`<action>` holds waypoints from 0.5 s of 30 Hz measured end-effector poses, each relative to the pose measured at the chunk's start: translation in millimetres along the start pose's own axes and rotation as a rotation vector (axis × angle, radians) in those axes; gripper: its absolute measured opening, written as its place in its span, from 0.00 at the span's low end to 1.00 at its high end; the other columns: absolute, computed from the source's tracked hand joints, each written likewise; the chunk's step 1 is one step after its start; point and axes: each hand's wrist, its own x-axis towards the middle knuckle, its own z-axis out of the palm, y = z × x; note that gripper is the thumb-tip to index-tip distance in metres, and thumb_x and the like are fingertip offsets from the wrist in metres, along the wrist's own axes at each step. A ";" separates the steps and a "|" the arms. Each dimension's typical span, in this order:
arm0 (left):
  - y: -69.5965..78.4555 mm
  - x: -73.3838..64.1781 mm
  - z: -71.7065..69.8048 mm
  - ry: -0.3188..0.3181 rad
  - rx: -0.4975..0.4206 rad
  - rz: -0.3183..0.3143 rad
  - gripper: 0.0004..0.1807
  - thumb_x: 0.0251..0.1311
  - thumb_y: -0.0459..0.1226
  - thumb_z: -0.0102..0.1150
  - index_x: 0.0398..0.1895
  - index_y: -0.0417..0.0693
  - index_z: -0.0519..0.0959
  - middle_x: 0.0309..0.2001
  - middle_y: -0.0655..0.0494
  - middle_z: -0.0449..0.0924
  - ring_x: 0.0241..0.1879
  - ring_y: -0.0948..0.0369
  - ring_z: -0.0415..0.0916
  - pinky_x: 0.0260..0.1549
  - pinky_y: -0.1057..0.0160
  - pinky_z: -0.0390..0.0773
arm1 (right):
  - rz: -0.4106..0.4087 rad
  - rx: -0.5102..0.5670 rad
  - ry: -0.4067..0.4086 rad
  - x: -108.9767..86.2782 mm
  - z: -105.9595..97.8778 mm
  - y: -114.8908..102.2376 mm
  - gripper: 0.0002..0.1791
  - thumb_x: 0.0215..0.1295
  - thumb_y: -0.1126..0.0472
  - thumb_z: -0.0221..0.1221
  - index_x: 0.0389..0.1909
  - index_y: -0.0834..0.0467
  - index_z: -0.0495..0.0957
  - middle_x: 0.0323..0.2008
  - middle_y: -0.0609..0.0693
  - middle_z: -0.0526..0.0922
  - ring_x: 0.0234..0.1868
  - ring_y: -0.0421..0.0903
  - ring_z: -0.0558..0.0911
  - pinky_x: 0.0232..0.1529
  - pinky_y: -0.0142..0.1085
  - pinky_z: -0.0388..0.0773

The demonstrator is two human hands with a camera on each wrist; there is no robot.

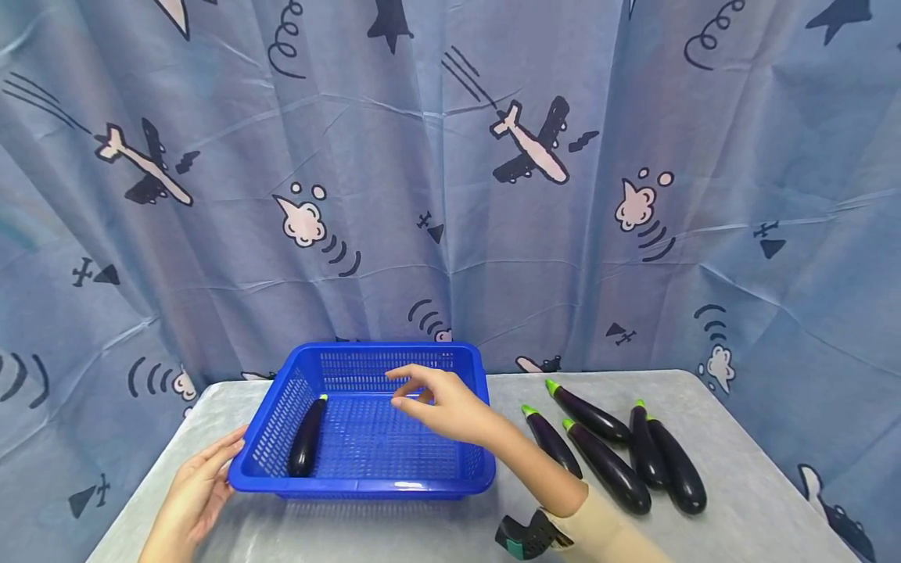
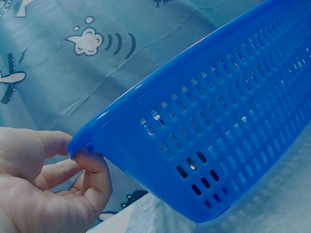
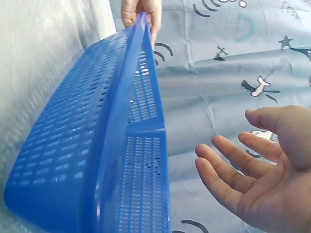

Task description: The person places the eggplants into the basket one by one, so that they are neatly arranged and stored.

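A blue plastic basket (image 1: pixel 362 486) with slotted walls stands on the table, and one dark eggplant (image 1: pixel 306 439) lies inside along its left wall. My left hand (image 1: pixel 200 485) pinches the basket's rim at the near left corner; in the left wrist view the thumb and fingers of that left hand (image 2: pixel 63 179) meet round the rim. Above the right part of the basket hovers my right hand (image 1: pixel 443 403), fingers loosely bent and holding nothing. The right wrist view shows this right hand (image 3: pixel 262 170) apart from the basket, palm visible and fingers spread.
Several eggplants lie on the table right of the basket, among them a small one (image 1: pixel 552 442) nearest it and another (image 1: pixel 683 469) at the far right. The grey-white table (image 1: pixel 725 438) ends against a blue printed curtain (image 1: pixel 394 195). A dark device (image 1: pixel 524 536) sits at the right wrist.
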 end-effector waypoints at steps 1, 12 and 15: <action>-0.1 0.0 -0.1 0.001 0.000 0.000 0.24 0.83 0.32 0.44 0.43 0.67 0.89 0.46 0.68 0.87 0.43 0.66 0.87 0.40 0.66 0.86 | -0.002 -0.006 0.008 -2.7 -1.9 -0.1 0.21 0.79 0.58 0.60 0.68 0.58 0.78 0.52 0.55 0.89 0.44 0.47 0.88 0.41 0.33 0.83; -1.0 0.2 0.1 -0.006 -0.002 0.004 0.25 0.83 0.31 0.43 0.44 0.67 0.89 0.46 0.68 0.87 0.43 0.65 0.86 0.40 0.66 0.86 | -0.030 0.008 0.102 -28.8 -19.0 4.7 0.20 0.79 0.59 0.59 0.67 0.60 0.78 0.51 0.57 0.88 0.45 0.48 0.87 0.44 0.33 0.83; -0.5 0.2 0.3 0.001 0.004 0.000 0.25 0.83 0.32 0.43 0.43 0.67 0.89 0.46 0.68 0.87 0.43 0.65 0.86 0.40 0.66 0.86 | -0.036 0.020 0.120 -34.8 -21.4 6.7 0.20 0.79 0.61 0.59 0.68 0.60 0.77 0.52 0.58 0.88 0.46 0.49 0.88 0.45 0.33 0.84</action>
